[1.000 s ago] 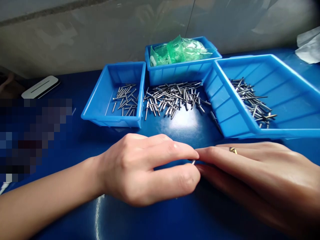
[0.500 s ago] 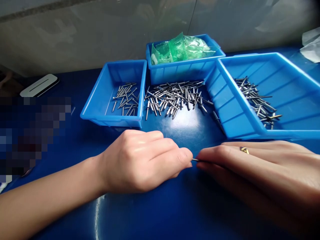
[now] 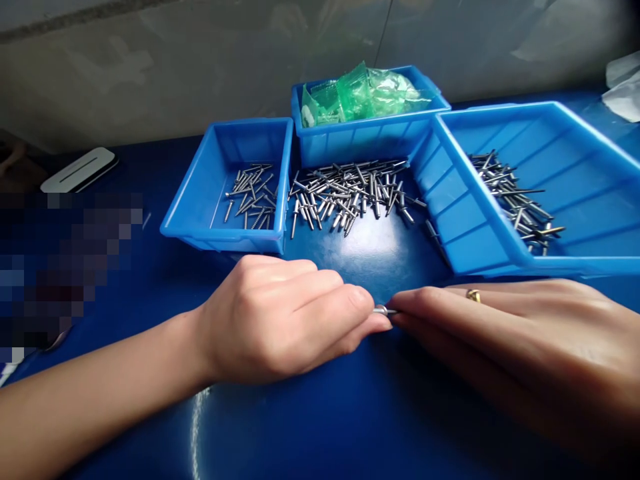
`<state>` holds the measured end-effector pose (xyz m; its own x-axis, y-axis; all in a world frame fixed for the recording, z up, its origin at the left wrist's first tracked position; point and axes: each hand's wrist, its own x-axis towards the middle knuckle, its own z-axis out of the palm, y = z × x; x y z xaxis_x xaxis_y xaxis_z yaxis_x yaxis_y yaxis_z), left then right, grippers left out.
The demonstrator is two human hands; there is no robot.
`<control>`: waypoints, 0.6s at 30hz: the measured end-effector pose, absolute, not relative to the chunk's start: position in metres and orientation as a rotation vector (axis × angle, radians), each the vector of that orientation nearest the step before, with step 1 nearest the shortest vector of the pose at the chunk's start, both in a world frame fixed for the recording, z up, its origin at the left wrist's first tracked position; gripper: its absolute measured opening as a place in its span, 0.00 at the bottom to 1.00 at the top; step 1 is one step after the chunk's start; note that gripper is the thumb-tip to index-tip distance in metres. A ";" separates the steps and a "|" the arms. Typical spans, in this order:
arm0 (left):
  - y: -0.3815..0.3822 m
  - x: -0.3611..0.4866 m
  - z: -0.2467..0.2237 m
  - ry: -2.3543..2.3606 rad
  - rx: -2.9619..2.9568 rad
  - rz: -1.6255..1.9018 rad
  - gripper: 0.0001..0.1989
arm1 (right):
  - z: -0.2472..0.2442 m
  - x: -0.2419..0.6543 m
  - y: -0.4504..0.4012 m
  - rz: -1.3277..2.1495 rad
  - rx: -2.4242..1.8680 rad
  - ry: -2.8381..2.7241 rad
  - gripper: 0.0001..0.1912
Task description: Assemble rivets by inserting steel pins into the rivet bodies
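Note:
My left hand and my right hand meet fingertip to fingertip low over the blue table. Between them is one small metal rivet; both hands pinch it, and most of it is hidden by the fingers. A gold ring is on my right hand. Beyond the hands lies a loose pile of metal fasteners on the table.
A small blue tray at the left holds screws. A larger blue tray at the right holds long rivets. A rear blue bin holds green plastic bags. A white flat device lies far left.
My left hand's fingers curled in and closed on the rivet tip. Both hands shifted slightly away from me, staying together.

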<state>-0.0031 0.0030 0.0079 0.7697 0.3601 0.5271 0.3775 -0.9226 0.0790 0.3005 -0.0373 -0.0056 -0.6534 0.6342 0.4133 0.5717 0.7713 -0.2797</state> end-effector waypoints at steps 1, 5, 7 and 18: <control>0.003 -0.003 0.007 -0.603 -2.931 -0.837 0.22 | -0.006 0.301 -0.038 0.178 -0.900 -2.477 0.20; 0.004 0.000 -0.005 -0.614 -2.893 -0.849 0.24 | -0.007 0.302 -0.036 0.230 -0.890 -2.511 0.20; 0.003 0.001 -0.011 -0.629 -2.854 -0.891 0.24 | -0.006 0.302 -0.035 0.247 -0.909 -2.523 0.20; 0.006 -0.006 0.009 -0.558 -2.970 -0.700 0.22 | -0.007 0.306 -0.038 0.311 -0.935 -2.502 0.19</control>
<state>-0.0057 0.0057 0.0091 0.8335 0.3356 0.4389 0.3535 -0.9344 0.0433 0.3056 -0.0383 -0.0071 -0.6694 0.6653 0.3305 0.5640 0.7447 -0.3568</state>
